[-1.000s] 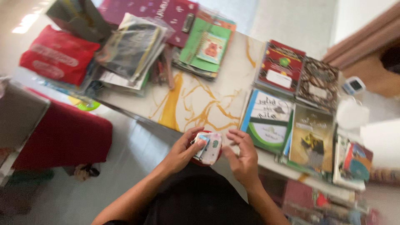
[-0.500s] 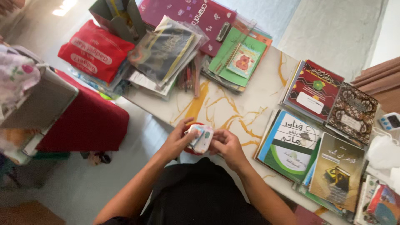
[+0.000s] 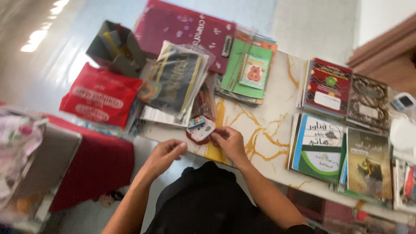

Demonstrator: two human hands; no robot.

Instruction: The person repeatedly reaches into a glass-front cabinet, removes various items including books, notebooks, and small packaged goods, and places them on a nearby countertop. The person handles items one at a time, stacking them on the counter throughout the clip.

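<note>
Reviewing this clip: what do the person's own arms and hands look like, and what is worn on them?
Both forearms are bare, with no sleeves reaching them. The left hand and right hand carry no gloves; no watch or bracelet shows, though the picture is blurred. A black garment covers the body below.

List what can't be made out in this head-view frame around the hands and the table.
- Small white item at the right hand: motion blur hides what it is, and whether the fingers grip it or only touch it.
- Red piece beneath it: mostly covered.
- Left hand: curled and blurred; nothing visibly held.
- Pencils: largely under the plastic sleeve.
- Books at the right edge: cut off by the frame.
</note>
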